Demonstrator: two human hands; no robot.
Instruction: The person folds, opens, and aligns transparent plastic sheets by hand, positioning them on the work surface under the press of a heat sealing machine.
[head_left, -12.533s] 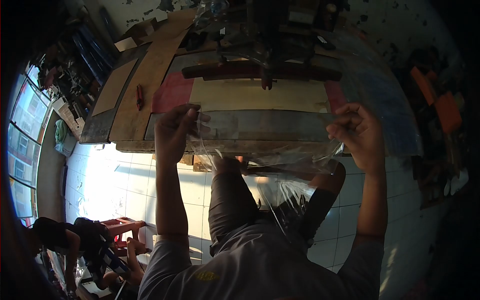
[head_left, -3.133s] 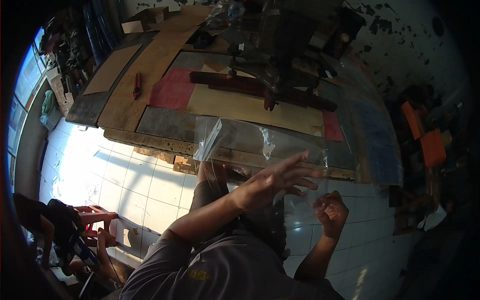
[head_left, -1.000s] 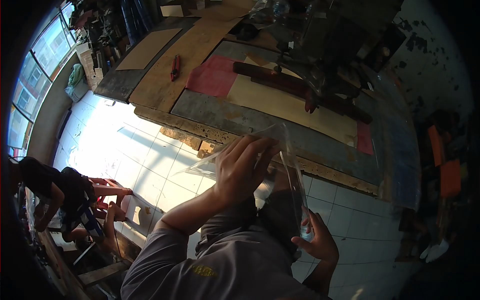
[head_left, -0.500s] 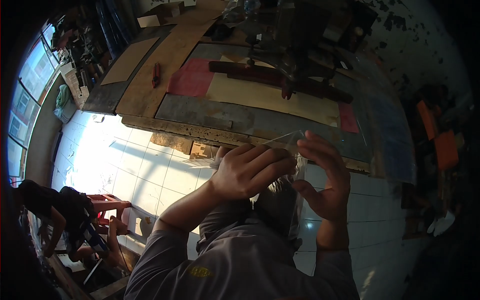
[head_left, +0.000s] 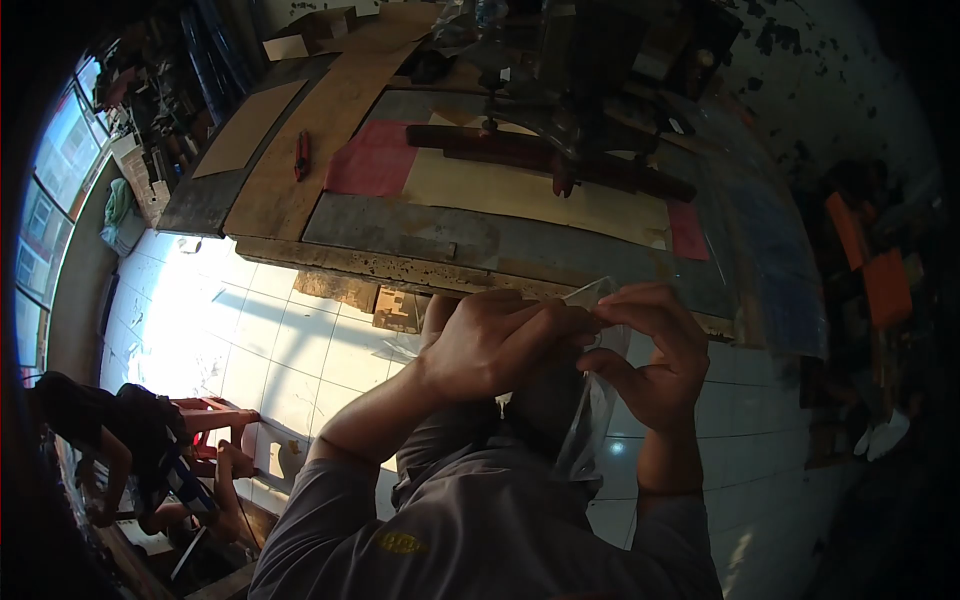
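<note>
My left hand (head_left: 490,342) is closed on a clear plastic sheet (head_left: 590,425), knuckles up, in front of the table's edge. The thin film hangs in folds over my lap, and a corner of it sticks up above my fingers. My right hand (head_left: 652,355) meets the left one at the fingertips, its fingers bent over the film and its thumb against it from below. Exactly how the right fingertips grip the film is partly hidden.
Ahead stands a worktable (head_left: 400,262) bearing a dark machine with a long bar (head_left: 560,158), a yellow sheet (head_left: 520,193), pink sheets (head_left: 372,158), a red cutter (head_left: 302,156) and cardboard (head_left: 250,128). Another person (head_left: 125,445) sits at the lower left by a red stool (head_left: 215,415).
My right hand's fingers have bent in from a spread pose to meet the film and my left hand. The plastic now hangs lower, in whitish folds. The view has shifted slightly.
</note>
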